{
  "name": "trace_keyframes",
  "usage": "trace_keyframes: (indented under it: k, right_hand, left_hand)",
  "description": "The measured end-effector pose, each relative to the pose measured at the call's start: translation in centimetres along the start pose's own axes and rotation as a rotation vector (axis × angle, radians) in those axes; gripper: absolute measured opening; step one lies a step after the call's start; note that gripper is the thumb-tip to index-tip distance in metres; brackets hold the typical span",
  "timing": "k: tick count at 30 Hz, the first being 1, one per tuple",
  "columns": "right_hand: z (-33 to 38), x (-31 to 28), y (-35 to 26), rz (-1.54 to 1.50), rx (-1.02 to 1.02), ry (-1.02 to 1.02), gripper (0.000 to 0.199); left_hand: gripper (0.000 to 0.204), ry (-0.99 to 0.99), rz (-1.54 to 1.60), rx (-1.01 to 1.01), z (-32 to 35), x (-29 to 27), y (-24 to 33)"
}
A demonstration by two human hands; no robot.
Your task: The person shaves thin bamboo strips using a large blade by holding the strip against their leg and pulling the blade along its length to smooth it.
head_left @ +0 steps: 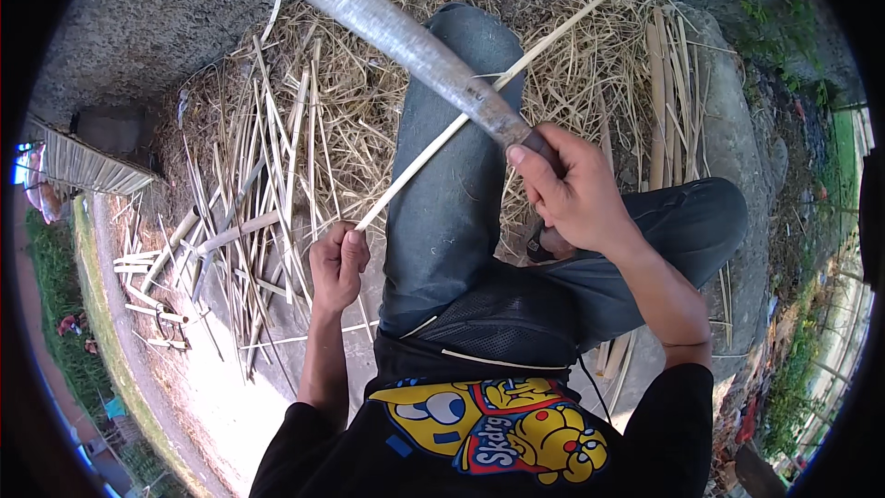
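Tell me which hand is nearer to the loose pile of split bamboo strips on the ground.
Left. The left hand grips the near end of a long bamboo strip right beside the pile of split strips. The right hand holds the machete handle across the knee, farther away.

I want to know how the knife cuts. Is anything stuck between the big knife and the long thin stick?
Nothing visible is. The big knife, gripped by the right hand, lies straight across the long thin stick, which the left hand grips at its near end. Under both is only the person's jeans-covered leg.
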State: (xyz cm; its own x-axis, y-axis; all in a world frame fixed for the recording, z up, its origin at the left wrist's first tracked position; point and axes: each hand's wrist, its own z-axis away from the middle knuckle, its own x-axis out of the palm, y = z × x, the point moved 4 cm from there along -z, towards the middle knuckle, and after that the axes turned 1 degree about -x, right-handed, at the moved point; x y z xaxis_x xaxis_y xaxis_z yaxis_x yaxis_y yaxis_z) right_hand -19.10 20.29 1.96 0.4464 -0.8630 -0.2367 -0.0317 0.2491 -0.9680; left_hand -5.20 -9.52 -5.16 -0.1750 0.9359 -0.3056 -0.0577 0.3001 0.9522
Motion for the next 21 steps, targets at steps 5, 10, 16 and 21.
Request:
trace_keyframes:
  k: [5,10,16,21]
  right_hand:
    - [-0.9,-3.7,-0.9,-0.22,0.04,0.251,0.03]
    - [0.9,1.2,0.3,0.011,-0.012,-0.056,0.036]
    - [-0.3,-1.8,-0.4,-0.058,0.077,0.12,0.037]
    - [0.0,-3.4,-0.7,-0.191,0.136,0.244,0.036]
  left_hand:
    - [0.04,0.019,-0.026,0.018,-0.3,-0.3,-0.1]
    - [0.04,-0.032,-0.017,0.026,-0.9,0.8,1.1]
    - [0.041,0.007,-0.04,0.026,-0.5,-0.4,0.0]
    - [0.038,0.021,-0.057,0.036,-1.0,-0.4,0.0]
